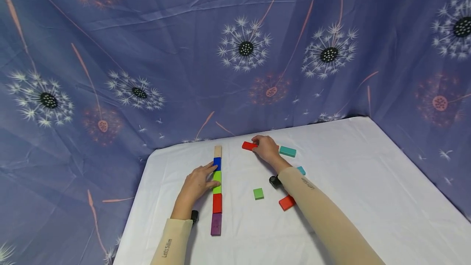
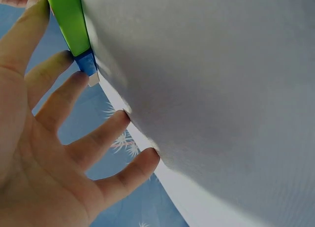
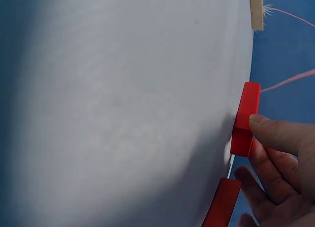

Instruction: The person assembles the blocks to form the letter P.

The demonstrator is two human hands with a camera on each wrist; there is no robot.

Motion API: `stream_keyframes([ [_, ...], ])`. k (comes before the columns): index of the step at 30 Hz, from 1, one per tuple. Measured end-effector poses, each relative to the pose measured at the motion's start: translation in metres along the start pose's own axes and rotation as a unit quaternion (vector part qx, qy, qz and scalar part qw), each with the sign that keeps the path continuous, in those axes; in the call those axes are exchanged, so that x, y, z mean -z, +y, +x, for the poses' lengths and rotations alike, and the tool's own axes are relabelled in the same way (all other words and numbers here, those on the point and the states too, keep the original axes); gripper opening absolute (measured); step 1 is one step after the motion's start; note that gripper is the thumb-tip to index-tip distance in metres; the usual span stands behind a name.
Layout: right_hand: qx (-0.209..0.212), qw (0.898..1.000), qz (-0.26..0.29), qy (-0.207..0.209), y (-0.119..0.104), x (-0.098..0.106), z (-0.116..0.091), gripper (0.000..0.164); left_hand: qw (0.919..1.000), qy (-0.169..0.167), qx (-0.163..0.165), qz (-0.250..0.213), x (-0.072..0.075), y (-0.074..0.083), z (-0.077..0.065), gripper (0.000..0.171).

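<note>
Blocks lie end to end in a straight row: a natural wood block [image 1: 218, 151] at the far end, then a blue block [image 1: 217, 164], light green [image 1: 217, 176], a red block [image 1: 217, 203] and a purple block [image 1: 216, 224] nearest me. My left hand [image 1: 197, 181] lies along the row's left side with spread fingers, its fingertips at the blue block and its thumb at the light green. Toward the back edge, my right hand [image 1: 266, 149] pinches another red block [image 3: 247, 118] between thumb and fingers. Partly behind this hand is a further red block [image 3: 222, 205].
Right of the right hand lies a teal block [image 1: 288, 151]. Under the right forearm, a second teal block [image 1: 301, 170] and a red block [image 1: 287, 203] are partly covered. A green square block [image 1: 259, 194] sits mid-table. A patterned curtain [image 1: 191, 72] hangs behind the white-covered table [image 1: 243, 240].
</note>
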State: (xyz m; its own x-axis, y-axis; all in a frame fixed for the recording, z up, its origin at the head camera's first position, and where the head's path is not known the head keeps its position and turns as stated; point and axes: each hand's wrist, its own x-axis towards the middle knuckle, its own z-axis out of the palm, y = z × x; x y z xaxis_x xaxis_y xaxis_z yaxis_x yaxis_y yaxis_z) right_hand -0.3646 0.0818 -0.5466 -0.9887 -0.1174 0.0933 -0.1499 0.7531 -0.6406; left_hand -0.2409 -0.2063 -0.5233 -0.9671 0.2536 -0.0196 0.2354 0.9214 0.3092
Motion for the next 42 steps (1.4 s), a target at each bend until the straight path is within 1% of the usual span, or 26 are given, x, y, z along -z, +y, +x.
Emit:
stream_keyframes([
  [6, -0.012, 0.999, 0.034, -0.012, -0.007, -0.006, 0.004, 0.036, 1.0, 0.0, -0.002, -0.007, 0.001, 0.001, -0.001, 0.072],
  [9, -0.007, 0.999, 0.046, -0.011, -0.009, -0.009, 0.007, 0.036, 1.0, 0.003, -0.003, -0.007, 0.0, 0.002, 0.0, 0.072],
  [15, 0.005, 0.998, 0.054, -0.021, -0.016, -0.017, 0.013, 0.036, 0.9999, 0.009, -0.005, 0.003, -0.001, 0.0, 0.001, 0.072],
  [18, 0.005, 0.998, 0.063, -0.025, -0.02, -0.022, 0.015, 0.037, 0.9999, 0.01, -0.004, 0.003, 0.0, 0.0, 0.001, 0.072],
  [22, 0.003, 0.997, 0.071, -0.03, -0.024, -0.028, 0.018, 0.038, 1.0, 0.008, -0.002, 0.004, 0.0, 0.0, 0.0, 0.072],
  [28, 0.013, 0.996, 0.08, -0.029, -0.033, -0.036, 0.02, 0.038, 1.0, 0.005, 0.003, 0.004, -0.001, 0.001, 0.0, 0.072],
  [37, -0.002, 0.995, 0.091, -0.038, -0.049, -0.046, 0.022, 0.037, 0.9999, 0.002, 0.007, 0.013, 0.001, 0.002, 0.003, 0.072],
  [42, -0.004, 0.994, 0.098, -0.038, -0.054, -0.05, 0.023, 0.036, 0.9999, 0.004, 0.007, 0.012, 0.002, 0.001, 0.002, 0.071],
])
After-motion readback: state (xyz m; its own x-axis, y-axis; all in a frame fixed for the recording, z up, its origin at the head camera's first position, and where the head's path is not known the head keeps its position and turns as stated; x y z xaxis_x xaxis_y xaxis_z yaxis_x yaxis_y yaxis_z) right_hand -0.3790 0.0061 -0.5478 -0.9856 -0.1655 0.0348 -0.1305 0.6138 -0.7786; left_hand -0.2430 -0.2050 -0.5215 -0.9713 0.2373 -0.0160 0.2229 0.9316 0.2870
